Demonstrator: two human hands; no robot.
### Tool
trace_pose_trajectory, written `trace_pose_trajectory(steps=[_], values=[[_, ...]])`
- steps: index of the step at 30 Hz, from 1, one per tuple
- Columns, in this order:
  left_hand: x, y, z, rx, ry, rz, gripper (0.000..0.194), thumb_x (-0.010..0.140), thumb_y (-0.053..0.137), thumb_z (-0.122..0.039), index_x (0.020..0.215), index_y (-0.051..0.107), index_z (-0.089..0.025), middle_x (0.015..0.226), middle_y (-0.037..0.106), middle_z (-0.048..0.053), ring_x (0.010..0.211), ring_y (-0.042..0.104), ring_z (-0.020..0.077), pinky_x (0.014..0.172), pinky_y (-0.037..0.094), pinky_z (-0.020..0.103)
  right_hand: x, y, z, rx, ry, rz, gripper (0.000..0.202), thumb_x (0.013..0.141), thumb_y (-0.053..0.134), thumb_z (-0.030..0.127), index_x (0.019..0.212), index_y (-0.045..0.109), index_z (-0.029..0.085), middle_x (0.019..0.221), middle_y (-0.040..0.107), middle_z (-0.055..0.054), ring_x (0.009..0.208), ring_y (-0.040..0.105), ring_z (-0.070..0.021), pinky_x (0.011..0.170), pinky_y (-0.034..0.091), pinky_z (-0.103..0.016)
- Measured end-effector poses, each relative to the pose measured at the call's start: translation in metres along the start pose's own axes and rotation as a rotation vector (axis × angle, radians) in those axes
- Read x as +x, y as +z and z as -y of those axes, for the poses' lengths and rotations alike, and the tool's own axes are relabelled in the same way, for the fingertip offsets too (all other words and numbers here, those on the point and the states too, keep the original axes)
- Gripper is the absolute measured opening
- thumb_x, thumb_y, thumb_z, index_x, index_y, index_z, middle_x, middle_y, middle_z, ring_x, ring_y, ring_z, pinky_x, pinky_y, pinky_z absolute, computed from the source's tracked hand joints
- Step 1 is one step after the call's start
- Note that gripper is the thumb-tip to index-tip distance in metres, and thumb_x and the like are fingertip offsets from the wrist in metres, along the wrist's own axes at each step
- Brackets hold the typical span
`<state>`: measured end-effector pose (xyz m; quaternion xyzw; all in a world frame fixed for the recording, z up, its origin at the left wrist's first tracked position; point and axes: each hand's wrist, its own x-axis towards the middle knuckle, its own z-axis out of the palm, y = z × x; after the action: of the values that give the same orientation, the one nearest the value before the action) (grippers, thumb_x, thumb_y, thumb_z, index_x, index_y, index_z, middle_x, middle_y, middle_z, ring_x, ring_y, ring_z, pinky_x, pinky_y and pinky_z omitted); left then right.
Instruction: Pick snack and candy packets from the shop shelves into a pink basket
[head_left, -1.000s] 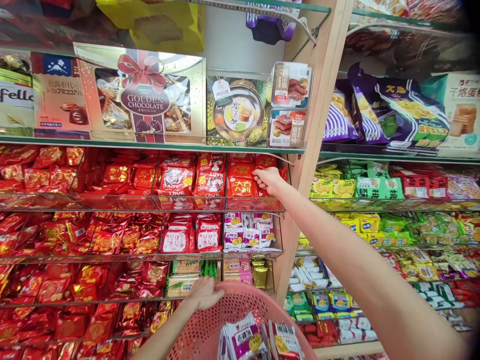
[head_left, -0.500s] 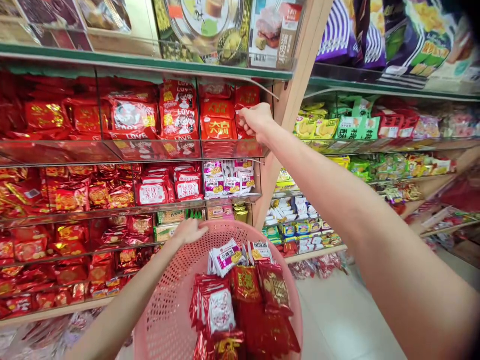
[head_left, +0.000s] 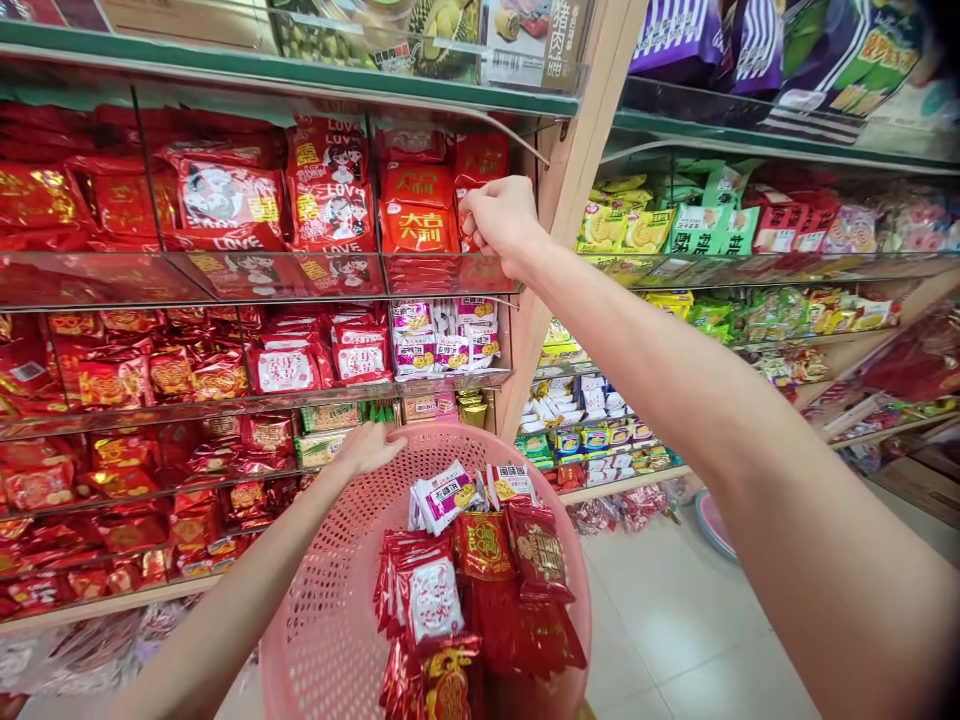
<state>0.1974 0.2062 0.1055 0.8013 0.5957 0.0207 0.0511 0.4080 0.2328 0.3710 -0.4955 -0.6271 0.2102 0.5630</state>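
Note:
My right hand (head_left: 504, 222) reaches into the right end of a shelf bin, its fingers pinched together on a red packet (head_left: 466, 187). Part of that packet is hidden behind the hand. Beside it stand red packets with gold characters (head_left: 420, 228). Lower down, my left hand (head_left: 369, 448) is closed over the far rim of a pink perforated plastic basket (head_left: 319, 610). Inside the basket lie white and purple packets (head_left: 446, 497), red packets with a silver-white label (head_left: 433, 597), a red and gold packet (head_left: 484, 545) and a dark red packet (head_left: 540, 552).
Clear dividers and a front strip (head_left: 300, 275) edge the bins. A wooden upright (head_left: 559, 215) parts this rack from one with green bags (head_left: 709, 225). A green-edged glass shelf (head_left: 300, 75) runs above. Tiled floor (head_left: 675, 620) shows at lower right, with a pink round container (head_left: 712, 525).
The view has tilted slightly down and turned a little right, so the shelves sit higher and further left. Both hands keep about the same places on the packet and the basket rim.

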Motion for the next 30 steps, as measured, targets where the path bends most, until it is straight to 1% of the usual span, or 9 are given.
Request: trace_pose_trajectory(steps=[3, 5, 7, 10, 13, 18, 23, 26, 30], values=[[-0.003, -0.002, 0.004, -0.010, -0.028, 0.019, 0.048, 0.079, 0.028, -0.049, 0.083, 0.062, -0.016, 0.074, 0.065, 0.013, 0.066, 0.060, 0.0243, 0.054, 0.038, 0.028, -0.030, -0.011, -0.003, 0.038, -0.032, 0.121, 0.016, 0.082, 0.050, 0.027, 0.070, 0.052, 0.016, 0.050, 0.050, 0.004, 0.038, 0.033, -0.0039, 0.035, 0.023, -0.016], [-0.004, -0.002, 0.007, -0.012, -0.043, 0.028, 0.049, 0.079, 0.028, -0.050, 0.084, 0.063, -0.015, 0.075, 0.065, 0.013, 0.068, 0.060, 0.0247, 0.055, 0.039, 0.029, -0.063, -0.024, -0.012, 0.023, -0.009, 0.338, 0.015, 0.082, 0.051, 0.028, 0.078, 0.057, 0.014, 0.054, 0.053, 0.003, 0.038, 0.034, -0.0032, 0.035, 0.023, -0.016], [-0.005, -0.003, 0.010, 0.002, -0.042, 0.026, 0.050, 0.078, 0.029, -0.050, 0.086, 0.064, -0.014, 0.078, 0.066, 0.014, 0.071, 0.061, 0.0259, 0.057, 0.040, 0.030, -0.101, -0.038, -0.027, -0.041, 0.087, 0.758, 0.019, 0.081, 0.053, 0.030, 0.088, 0.061, 0.014, 0.059, 0.058, 0.002, 0.039, 0.038, -0.0030, 0.036, 0.026, -0.015], [-0.005, -0.004, 0.013, 0.007, -0.045, 0.027, 0.053, 0.078, 0.028, -0.051, 0.092, 0.064, -0.014, 0.083, 0.066, 0.014, 0.074, 0.061, 0.0270, 0.059, 0.042, 0.031, -0.156, -0.051, -0.057, -0.141, 0.302, 1.528, 0.033, 0.081, 0.052, 0.029, 0.111, 0.058, 0.016, 0.071, 0.064, -0.001, 0.049, 0.051, -0.0057, 0.043, 0.037, -0.015], [-0.006, -0.005, 0.014, 0.018, -0.060, 0.026, 0.053, 0.078, 0.028, -0.051, 0.094, 0.063, -0.015, 0.082, 0.067, 0.014, 0.074, 0.061, 0.0266, 0.059, 0.042, 0.030, -0.196, -0.052, -0.081, -0.188, 0.352, 1.842, 0.042, 0.083, 0.047, 0.023, 0.125, 0.049, 0.016, 0.078, 0.064, -0.002, 0.056, 0.056, -0.0066, 0.053, 0.043, -0.017], [-0.008, -0.005, 0.014, 0.034, -0.063, 0.020, 0.052, 0.078, 0.029, -0.052, 0.088, 0.064, -0.015, 0.081, 0.067, 0.013, 0.073, 0.062, 0.0253, 0.060, 0.043, 0.030, -0.229, -0.043, -0.091, -0.183, 0.315, 1.994, 0.050, 0.083, 0.045, 0.017, 0.133, 0.040, 0.017, 0.070, 0.062, 0.001, 0.054, 0.055, -0.0058, 0.056, 0.044, -0.015], [-0.010, -0.001, 0.014, 0.007, -0.096, -0.006, 0.050, 0.079, 0.031, -0.052, 0.081, 0.063, -0.015, 0.079, 0.066, 0.013, 0.074, 0.062, 0.0247, 0.060, 0.042, 0.029, -0.238, -0.036, -0.088, -0.114, 0.289, 2.034, 0.053, 0.080, 0.050, 0.019, 0.132, 0.041, 0.017, 0.065, 0.063, 0.001, 0.051, 0.056, -0.0077, 0.053, 0.044, -0.017], [-0.016, 0.000, 0.014, -0.044, -0.123, -0.018, 0.048, 0.079, 0.033, -0.051, 0.083, 0.063, -0.014, 0.079, 0.065, 0.012, 0.073, 0.063, 0.0244, 0.058, 0.042, 0.029, -0.222, -0.032, -0.079, -0.076, 0.203, 1.919, 0.052, 0.082, 0.051, 0.025, 0.132, 0.041, 0.017, 0.079, 0.067, -0.003, 0.057, 0.059, -0.0075, 0.057, 0.045, -0.017], [-0.023, 0.006, 0.017, -0.063, -0.145, -0.032, 0.046, 0.079, 0.033, -0.050, 0.084, 0.063, -0.015, 0.080, 0.066, 0.012, 0.075, 0.063, 0.0254, 0.058, 0.042, 0.030, -0.176, -0.023, -0.048, -0.022, 0.133, 1.628, 0.050, 0.086, 0.043, 0.029, 0.135, 0.036, 0.017, 0.089, 0.066, -0.007, 0.064, 0.059, -0.0074, 0.060, 0.046, -0.019]])
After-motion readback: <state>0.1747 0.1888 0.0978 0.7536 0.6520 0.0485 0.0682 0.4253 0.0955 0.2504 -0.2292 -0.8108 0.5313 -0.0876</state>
